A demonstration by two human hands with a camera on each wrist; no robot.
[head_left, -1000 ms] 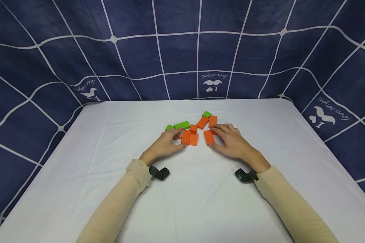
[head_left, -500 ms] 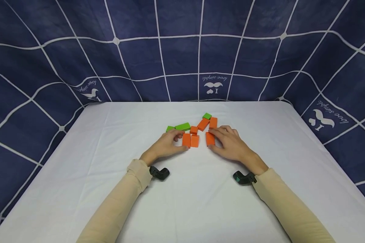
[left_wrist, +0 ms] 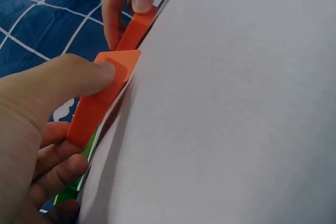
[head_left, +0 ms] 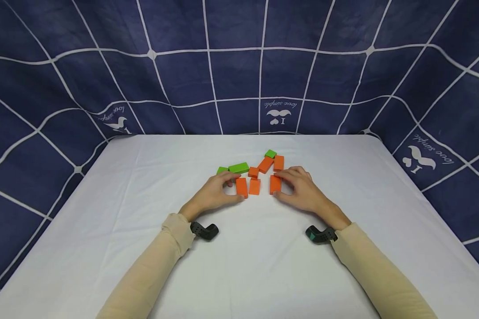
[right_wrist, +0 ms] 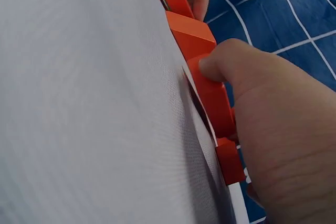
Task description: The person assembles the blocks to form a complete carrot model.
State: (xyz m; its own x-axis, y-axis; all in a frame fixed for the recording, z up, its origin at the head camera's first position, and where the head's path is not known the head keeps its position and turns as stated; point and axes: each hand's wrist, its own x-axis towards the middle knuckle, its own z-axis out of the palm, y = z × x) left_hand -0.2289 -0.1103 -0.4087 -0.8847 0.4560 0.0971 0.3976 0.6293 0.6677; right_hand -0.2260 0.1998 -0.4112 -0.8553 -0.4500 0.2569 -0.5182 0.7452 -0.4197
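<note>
Left orange block [head_left: 241, 188] and right orange block [head_left: 275, 184], mid-frame: judged light, rigid, best held by the short ends. Left hand [head_left: 215, 192] and right hand [head_left: 302, 190]: each grip pinches its block, thumb at near end. White tabletop [head_left: 255, 261] beneath.

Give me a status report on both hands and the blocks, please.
Left hand grips one orange block. Right hand grips another orange block. Third orange block lies between them, possibly in the way.

From here I see beige sleeves [head_left: 147, 266], lower left and lower right, black wrist cameras [head_left: 321, 234] at their cuffs [head_left: 178, 228].
</note>
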